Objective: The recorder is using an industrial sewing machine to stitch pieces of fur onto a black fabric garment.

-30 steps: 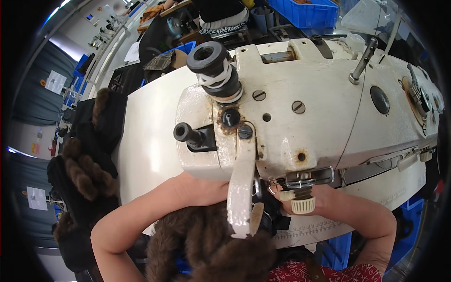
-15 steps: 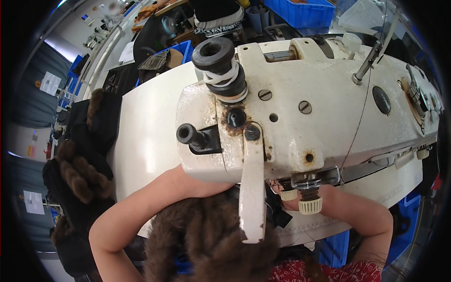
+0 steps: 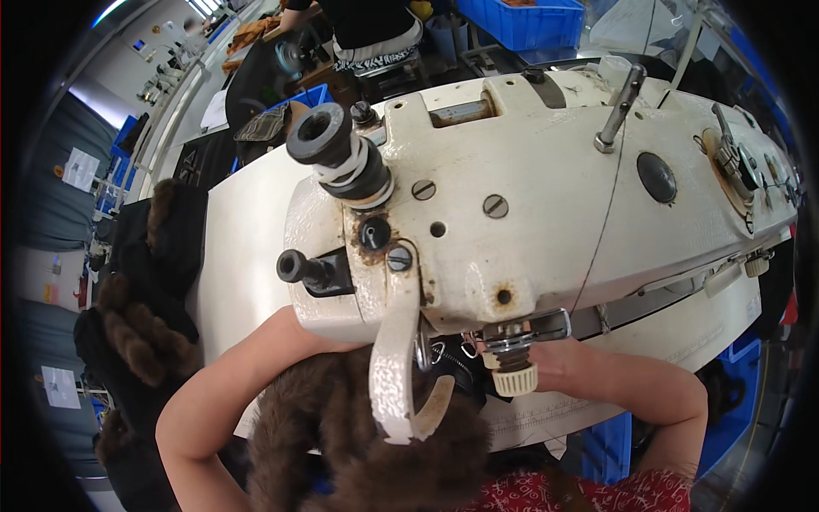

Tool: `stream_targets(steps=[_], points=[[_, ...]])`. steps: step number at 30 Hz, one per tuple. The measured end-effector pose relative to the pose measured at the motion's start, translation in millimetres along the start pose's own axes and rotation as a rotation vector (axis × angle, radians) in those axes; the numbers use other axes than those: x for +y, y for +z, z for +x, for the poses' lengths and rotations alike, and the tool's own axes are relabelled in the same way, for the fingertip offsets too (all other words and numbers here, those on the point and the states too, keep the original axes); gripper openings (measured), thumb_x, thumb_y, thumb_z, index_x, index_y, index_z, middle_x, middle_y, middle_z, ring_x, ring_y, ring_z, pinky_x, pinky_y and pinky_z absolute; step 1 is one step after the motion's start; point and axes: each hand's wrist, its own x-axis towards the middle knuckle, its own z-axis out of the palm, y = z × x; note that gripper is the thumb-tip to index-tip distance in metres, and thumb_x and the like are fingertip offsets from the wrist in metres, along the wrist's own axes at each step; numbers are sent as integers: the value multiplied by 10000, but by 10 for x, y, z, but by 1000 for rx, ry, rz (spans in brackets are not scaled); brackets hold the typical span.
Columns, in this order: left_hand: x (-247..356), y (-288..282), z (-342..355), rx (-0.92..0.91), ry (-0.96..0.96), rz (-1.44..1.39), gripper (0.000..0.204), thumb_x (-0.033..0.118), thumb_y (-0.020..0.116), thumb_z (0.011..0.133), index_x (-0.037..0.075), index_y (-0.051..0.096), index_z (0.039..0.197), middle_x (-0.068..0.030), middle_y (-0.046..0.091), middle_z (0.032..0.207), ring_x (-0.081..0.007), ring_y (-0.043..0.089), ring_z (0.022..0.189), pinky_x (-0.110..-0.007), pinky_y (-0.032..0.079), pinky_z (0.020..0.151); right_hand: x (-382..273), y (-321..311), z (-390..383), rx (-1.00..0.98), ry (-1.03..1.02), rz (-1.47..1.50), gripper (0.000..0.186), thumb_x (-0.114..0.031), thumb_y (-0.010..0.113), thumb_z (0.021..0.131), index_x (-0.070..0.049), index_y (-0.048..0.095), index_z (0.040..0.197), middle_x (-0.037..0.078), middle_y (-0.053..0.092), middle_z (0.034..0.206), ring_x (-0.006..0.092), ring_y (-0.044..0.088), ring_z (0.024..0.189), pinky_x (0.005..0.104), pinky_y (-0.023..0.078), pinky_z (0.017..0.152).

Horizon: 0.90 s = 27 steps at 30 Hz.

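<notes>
A white industrial sewing machine [image 3: 478,239] with chipped, rusty paint fills the middle of the view. Brown fur trim [image 3: 341,418] lies bunched in front of it, joined to black fabric [image 3: 452,363] with what looks like a metal zipper on it. My left hand [image 3: 320,337] reaches under the left end of the machine head, its fingers hidden. From the right, my right hand [image 3: 553,365] comes in beside the black fabric, behind the cream knurled knob [image 3: 516,381], which helps hide its fingers. What either hand grips does not show. A curved white lever [image 3: 394,375] hangs over the fur.
Black garments with brown fur [image 3: 141,333] are piled at the left of the white table [image 3: 243,230]. Blue bins stand at the back [image 3: 529,24] and lower right [image 3: 607,448]. Another person [image 3: 367,26] sits at the far side. A thread runs down across the machine.
The view has shifted, so the machine appears farther left and its lever is seen from another angle. More of the black fabric and zipper shows. Both hands stay near the machine head.
</notes>
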Motion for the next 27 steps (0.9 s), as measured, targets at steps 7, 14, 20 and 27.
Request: stream_targets(steps=[7,14,20,27], points=[[-77,-63,-38,-61,-53,100,527,367,756,799,60,615,1204,-133,600,1215,-319,570,1126,-437,440,1009,-56,5,22,-51,29,-29,128,-107,584,745,10,593,797,175,679,990,219,631,687,325,522,562],[200,-255,51,-204,-121,16,332,187,664,879,37,641,1174,-168,640,1150,-305,609,1074,-399,487,938,-63,-60,166,-102,45,-31,115,-113,580,754,-1,574,779,169,684,968,206,631,599,336,502,464],[200,-257,188,-346,-330,-206,387,244,590,938,95,607,1295,-98,621,1291,-255,587,1180,-385,434,1054,-28,-27,111,-53,54,-35,154,-124,601,745,-9,572,841,112,631,826,219,638,583,349,503,465],[25,-122,88,-311,-467,-627,400,285,598,971,31,594,1280,-138,610,1287,-241,533,1221,-351,400,1059,-39,-28,134,-20,79,-41,321,-139,625,721,-26,558,1014,74,619,769,234,647,604,362,514,477]])
